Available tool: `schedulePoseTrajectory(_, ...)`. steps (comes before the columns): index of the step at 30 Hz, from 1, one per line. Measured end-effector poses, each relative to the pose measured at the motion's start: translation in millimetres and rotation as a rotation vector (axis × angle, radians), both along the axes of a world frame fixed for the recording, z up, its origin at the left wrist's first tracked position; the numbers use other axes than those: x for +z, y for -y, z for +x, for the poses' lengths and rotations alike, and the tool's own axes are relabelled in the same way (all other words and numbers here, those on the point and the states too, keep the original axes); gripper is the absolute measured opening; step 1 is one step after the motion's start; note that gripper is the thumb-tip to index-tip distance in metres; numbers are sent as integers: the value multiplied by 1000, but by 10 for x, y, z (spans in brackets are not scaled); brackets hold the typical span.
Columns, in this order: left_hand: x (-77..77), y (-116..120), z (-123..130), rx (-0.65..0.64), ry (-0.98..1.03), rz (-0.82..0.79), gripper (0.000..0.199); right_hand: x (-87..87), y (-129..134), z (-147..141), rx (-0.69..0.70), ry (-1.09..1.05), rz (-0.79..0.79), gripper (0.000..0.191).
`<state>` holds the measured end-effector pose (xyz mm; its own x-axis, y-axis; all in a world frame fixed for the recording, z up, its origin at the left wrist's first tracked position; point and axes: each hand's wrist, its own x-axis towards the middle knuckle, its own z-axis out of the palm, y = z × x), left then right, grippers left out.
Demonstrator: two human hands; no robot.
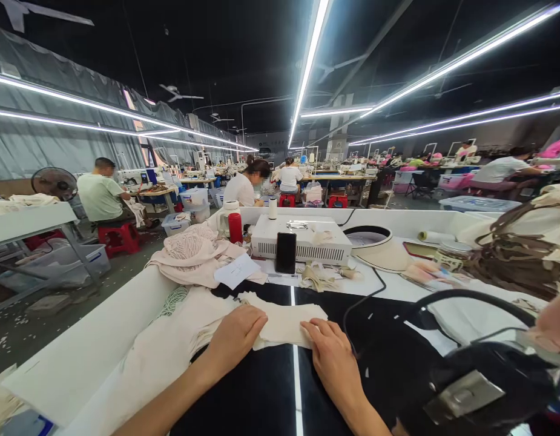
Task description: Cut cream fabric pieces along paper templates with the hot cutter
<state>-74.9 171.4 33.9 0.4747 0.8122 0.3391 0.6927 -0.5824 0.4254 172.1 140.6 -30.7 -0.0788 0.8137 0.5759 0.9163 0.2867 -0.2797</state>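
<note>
A cream fabric piece (pixel 289 320), narrower in its middle, lies across the black work surface (pixel 243 387) between my two hands. My left hand (pixel 237 336) is closed on its left end, thumb and fingers together. At the right end, my right hand (pixel 332 350) has its fingers bent over the cloth edge, closed on it; the fingers' undersides are hidden. Close by my left wrist sits a pile of similar cream fabric (pixel 182 315). A white paper note (pixel 237 270) with handwriting lies beyond the left hand.
A dark phone (pixel 286 253) leans on a white vented box (pixel 307 242). A black cable (pixel 364 297) runs right of my right hand, towards a blurred dark device (pixel 479 387). Pinkish fabric (pixel 193 254), a red bottle (pixel 235 228) and brown-and-cream cloth (pixel 511 242) surround the table. Several people sit beyond.
</note>
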Motion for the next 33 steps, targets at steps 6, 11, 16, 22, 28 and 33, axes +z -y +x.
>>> schedulePoseTrajectory(6,-257,-176,185,-16,-127,-1,36,-17,0,-21,30,52,33,46)
schedulePoseTrajectory(11,-501,-189,133,53,-257,-67,46,-55,-13,-35,20,70,42,50)
schedulePoseTrajectory(16,-487,-151,178,142,-302,-116,52,-85,-28,-28,28,103,58,49)
schedulePoseTrajectory(22,-259,55,-10,90,-279,-97,54,-123,-33,-6,53,115,91,52)
schedulePoseTrajectory(28,64,313,-867,289,-244,152,44,-6,163,-216,301,32,211,55)
schedulePoseTrajectory(33,111,315,-1394,623,-306,62,49,7,312,-551,655,-42,330,25)
